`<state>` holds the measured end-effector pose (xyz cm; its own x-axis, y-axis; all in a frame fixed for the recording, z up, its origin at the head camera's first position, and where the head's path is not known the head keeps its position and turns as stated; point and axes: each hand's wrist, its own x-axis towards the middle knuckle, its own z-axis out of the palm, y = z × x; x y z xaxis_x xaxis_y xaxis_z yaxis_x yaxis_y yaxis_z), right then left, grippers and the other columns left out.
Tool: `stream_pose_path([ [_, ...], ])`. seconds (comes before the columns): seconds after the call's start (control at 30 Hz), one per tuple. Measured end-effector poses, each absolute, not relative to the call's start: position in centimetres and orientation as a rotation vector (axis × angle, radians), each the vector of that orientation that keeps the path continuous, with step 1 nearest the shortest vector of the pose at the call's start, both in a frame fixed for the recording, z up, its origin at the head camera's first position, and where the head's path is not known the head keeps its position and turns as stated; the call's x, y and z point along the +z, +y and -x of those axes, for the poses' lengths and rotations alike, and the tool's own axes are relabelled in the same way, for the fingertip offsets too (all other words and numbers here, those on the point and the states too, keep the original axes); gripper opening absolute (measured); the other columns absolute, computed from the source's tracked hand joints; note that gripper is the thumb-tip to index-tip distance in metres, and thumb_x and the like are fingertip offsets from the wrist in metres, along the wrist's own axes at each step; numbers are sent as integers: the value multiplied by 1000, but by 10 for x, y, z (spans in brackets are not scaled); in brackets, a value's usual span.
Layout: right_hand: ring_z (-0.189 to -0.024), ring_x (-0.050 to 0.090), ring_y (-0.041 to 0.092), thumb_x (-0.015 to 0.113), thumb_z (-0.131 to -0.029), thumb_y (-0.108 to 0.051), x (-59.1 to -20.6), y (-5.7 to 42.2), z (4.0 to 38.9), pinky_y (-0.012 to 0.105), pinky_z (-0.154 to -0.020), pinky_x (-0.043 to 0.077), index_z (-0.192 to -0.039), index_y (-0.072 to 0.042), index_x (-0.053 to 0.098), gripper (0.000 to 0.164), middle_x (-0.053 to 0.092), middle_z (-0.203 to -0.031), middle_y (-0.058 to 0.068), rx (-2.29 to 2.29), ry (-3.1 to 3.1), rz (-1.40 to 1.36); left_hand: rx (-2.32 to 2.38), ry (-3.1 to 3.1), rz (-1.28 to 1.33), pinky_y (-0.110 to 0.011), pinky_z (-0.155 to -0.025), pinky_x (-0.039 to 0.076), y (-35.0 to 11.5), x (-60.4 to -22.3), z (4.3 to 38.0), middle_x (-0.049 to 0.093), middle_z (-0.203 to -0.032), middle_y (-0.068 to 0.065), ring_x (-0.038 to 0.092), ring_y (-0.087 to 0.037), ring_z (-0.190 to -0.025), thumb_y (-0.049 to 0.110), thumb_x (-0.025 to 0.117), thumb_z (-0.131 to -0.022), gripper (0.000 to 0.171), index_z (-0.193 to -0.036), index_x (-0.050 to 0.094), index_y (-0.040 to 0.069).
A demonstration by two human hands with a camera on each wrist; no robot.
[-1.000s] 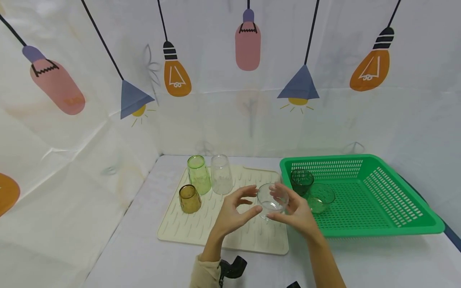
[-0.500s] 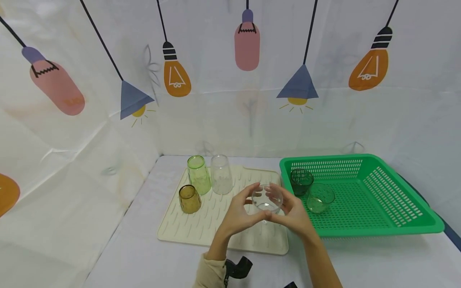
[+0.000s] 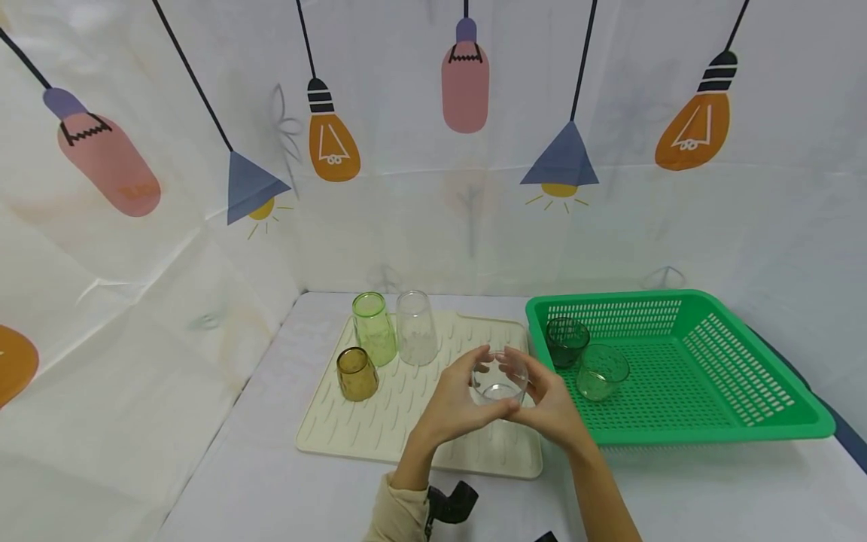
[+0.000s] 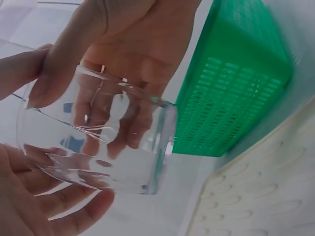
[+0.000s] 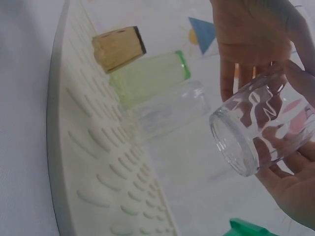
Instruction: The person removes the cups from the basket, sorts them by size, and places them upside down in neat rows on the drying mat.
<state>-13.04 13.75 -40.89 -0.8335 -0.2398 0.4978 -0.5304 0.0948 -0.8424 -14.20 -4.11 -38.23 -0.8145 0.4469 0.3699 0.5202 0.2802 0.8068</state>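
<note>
A short clear drinking glass (image 3: 500,385) is held upright between both hands above the mat. My left hand (image 3: 448,397) curls round its left side and my right hand (image 3: 550,400) round its right side, with the thumbs meeting at the near side. In the left wrist view, the glass (image 4: 130,169) has its thick base pointing at the mat (image 4: 256,196). From the right wrist, this base shows free of the fingers. Left of the hands, an amber glass (image 3: 357,376), a tall green glass (image 3: 375,331) and a tall clear glass (image 3: 416,331) stand on the cream ridged mat (image 3: 339,433).
To the right sits a green plastic basket (image 3: 704,433), with a dark green glass (image 3: 567,342) and a light green glass (image 3: 601,374) at its left end. A white sheet (image 3: 406,218) printed with lamps hangs behind the white table (image 3: 257,482).
The left hand has moved in from the left and now grips the glass together with the right hand. The glass has shifted slightly left, and the thumbs have come together.
</note>
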Motion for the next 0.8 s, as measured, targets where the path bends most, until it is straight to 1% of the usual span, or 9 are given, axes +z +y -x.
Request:
stream_pose_path([
  [0.1, -113, 56, 7, 75, -70, 11, -410, 137, 130, 19, -98, 42, -133, 9, 43, 71, 53, -123, 33, 1800, -2159, -757, -1478, -2532, 908, -32, -81, 52, -42, -379, 141, 58, -124, -11, 58, -24, -105, 37, 75, -77, 78, -136, 44, -1],
  [0.2, -112, 56, 8, 76, -70, 9, -411, 136, 130, 18, -97, 42, -134, 8, 43, 71, 53, -123, 34, 1778, -2179, -748, -1354, -2594, 873, -29, -78, 52, -41, -374, 140, 60, -123, -11, 60, -22, -102, 42, 75, -76, 78, -135, 46, 0],
  [0.3, -112, 56, 13, 76, -71, 8, -411, 136, 130, 17, -97, 42, -134, 7, 43, 72, 53, -123, 33, 1747, -2198, -740, -1248, -2623, 845, -29, -76, 52, -39, -370, 139, 61, -121, -10, 61, -22, -100, 44, 74, -75, 76, -132, 50, 0],
  [0.43, -112, 57, 27, 76, -71, 6, -410, 136, 130, 18, -96, 42, -134, 7, 44, 70, 55, -124, 28, 1730, -2222, -721, -1132, -2637, 824, -30, -76, 53, -36, -366, 137, 62, -121, -11, 62, -24, -99, 45, 73, -75, 74, -130, 52, -1],
  [0.53, -111, 56, 33, 76, -72, 5, -411, 136, 130, 19, -96, 43, -133, 8, 44, 70, 56, -123, 25, 1717, -2237, -717, -1049, -2651, 811, -32, -77, 54, -34, -364, 136, 62, -119, -11, 62, -25, -100, 47, 71, -76, 74, -129, 53, -2],
  [0.63, -110, 56, 37, 76, -72, 4, -412, 135, 129, 20, -95, 44, -133, 8, 44, 69, 57, -123, 23, 1713, -2255, -707, -997, -2663, 796, -32, -76, 54, -33, -363, 136, 64, -116, -11, 63, -24, -99, 48, 71, -75, 72, -126, 55, -1],
  [0.8, -113, 53, 40, 77, -72, 2, -412, 135, 128, 20, -96, 43, -135, 4, 44, 71, 55, -126, 25, 1739, -2272, -695, -1036, -2642, 790, -24, -68, 52, -34, -364, 138, 66, -109, -9, 64, -21, -90, 47, 74, -72, 68, -120, 60, 0],
])
